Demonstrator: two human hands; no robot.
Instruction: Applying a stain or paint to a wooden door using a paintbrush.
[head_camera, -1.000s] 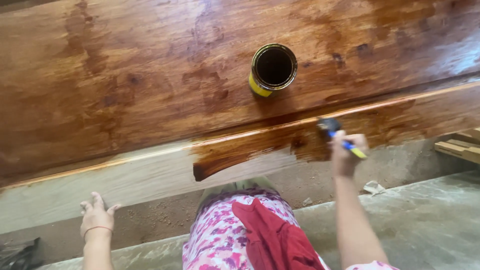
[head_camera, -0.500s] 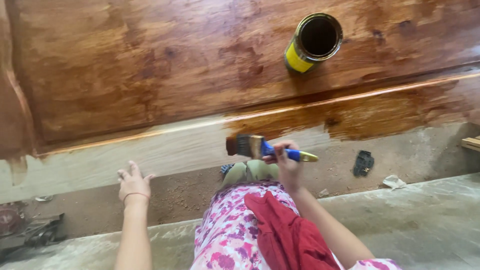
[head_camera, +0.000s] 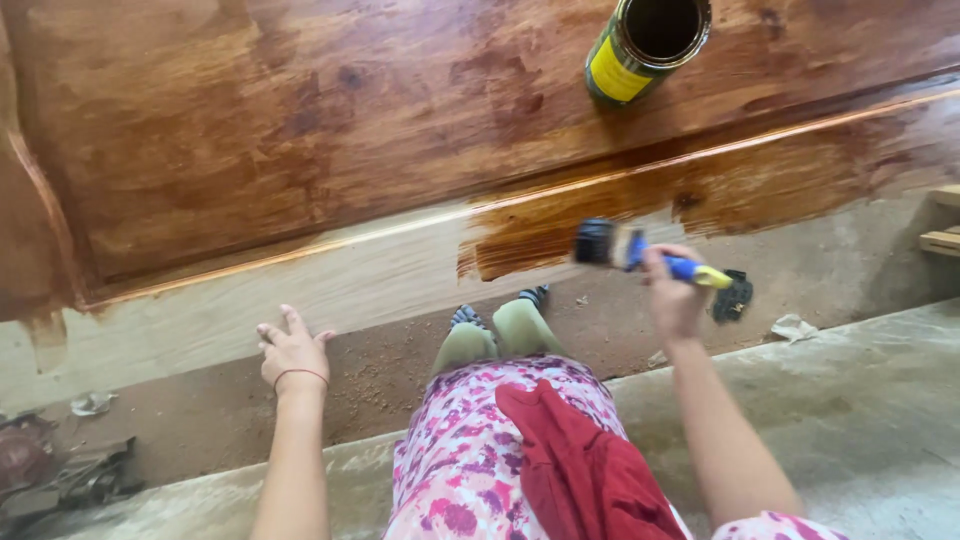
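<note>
Just beyond the right hand (head_camera: 675, 300), the paintbrush (head_camera: 640, 252) is sitting in its closed fist, fingers wrapped around the blue-and-yellow handle, bristles pointing left. The brush head is blurred, hovering at the lower edge of the wooden panel (head_camera: 300, 130), right beside the boundary where the dark wet stain (head_camera: 620, 210) is meeting the bare pale strip (head_camera: 300, 285); cannot tell if the bristles are touching the wood. Further up from that hand, an open tin (head_camera: 645, 40) with a yellow label is standing on the stained panel, dark liquid inside. Well apart to the left, the left hand (head_camera: 292, 350) is resting flat, fingers spread, gripping nothing, fingertips at the edge of the bare strip; a thin red band is circling its wrist. Between the two hands, knees in green leggings (head_camera: 495, 335) are showing under a pink floral garment (head_camera: 470, 450), with a red cloth (head_camera: 580, 470) lying on it. Right of the brush hand, a small dark scrap (head_camera: 735, 295) is lying on the floor.
</note>
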